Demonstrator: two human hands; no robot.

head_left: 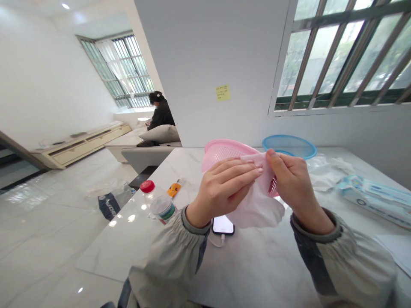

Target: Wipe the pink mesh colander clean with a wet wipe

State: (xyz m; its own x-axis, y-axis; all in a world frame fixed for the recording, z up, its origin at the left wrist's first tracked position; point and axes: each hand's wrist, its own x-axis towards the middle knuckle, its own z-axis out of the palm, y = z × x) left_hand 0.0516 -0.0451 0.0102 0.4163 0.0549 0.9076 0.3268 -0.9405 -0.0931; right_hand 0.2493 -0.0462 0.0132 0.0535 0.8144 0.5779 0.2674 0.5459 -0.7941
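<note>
A thin white cloth or wipe [257, 209] hangs between my hands, its lower edge loose above the table. My left hand [224, 186] lies over its upper part, fingers together and bent slightly, thumb mostly hidden. At its upper right edge, my right hand [290, 182] pinches the cloth, thumb on top and fingers curled behind. Directly behind is a pink perforated basket [221, 147], partly covered by the cloth and hands. Whether either hand also grips the basket, I cannot tell. Below my left hand, a lit phone [223, 225] lies with a cable plugged in.
A blue basket [289, 141] stands by the wall. To the right are crumpled white wipes or plastic [324, 175] and a light-blue pack [375, 199]. On the left are a red-capped bottle [163, 207] and an orange tag [174, 189]. A person [162, 112] sits farther back.
</note>
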